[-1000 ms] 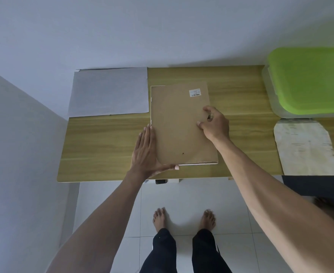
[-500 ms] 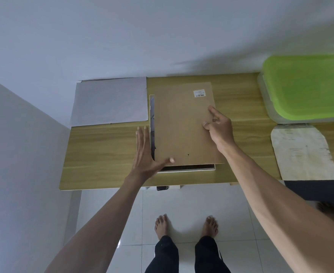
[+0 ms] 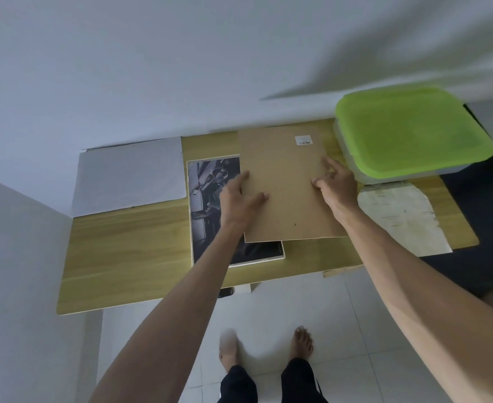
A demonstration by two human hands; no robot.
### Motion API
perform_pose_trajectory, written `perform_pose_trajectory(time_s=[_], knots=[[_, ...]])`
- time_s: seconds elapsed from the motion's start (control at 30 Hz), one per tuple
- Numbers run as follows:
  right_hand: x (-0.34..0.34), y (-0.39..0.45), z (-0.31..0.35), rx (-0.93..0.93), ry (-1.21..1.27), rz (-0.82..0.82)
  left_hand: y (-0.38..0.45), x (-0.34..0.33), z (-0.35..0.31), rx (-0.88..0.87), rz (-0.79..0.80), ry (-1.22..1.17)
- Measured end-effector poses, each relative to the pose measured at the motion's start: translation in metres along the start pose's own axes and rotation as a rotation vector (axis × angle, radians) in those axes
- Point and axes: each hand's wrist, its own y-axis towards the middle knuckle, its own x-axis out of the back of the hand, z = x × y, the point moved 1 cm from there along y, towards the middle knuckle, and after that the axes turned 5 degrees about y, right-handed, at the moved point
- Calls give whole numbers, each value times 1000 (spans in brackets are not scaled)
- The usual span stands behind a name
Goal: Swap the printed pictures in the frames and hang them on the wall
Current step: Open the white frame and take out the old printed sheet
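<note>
Both hands, left and right, pinch the backing board, overlapping the frame's right side.

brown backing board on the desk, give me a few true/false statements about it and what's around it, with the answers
1. The brown backing board fully covers the frame. False: it sits shifted right, so the dark picture shows.
2. Both the left hand and the right hand touch the board. True.
3. The green-lidded box is left of the board. False: it is to the right.
4. A grey sheet lies left of the frame. True.
</note>
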Motion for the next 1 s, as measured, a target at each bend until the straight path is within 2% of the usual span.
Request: perform_pose_trajectory(time_s=[0.13,0.23,0.57,0.77,1.0], knots=[[35,8,-20,-20,-157,-28,-6,-42,-6,64,22,8],[50,13,-35,-40,-203,-23,-14,-65,-7,65,24,110],[62,38,-68,-121,-285,-9,-21,-96,-17,44,40,354],[58,47,-73,-65,-368,-13,-18,-113,-17,51,29,489],[51,43,-79,-6,-593,-9,-27,-136,-17,39,-9,623]])
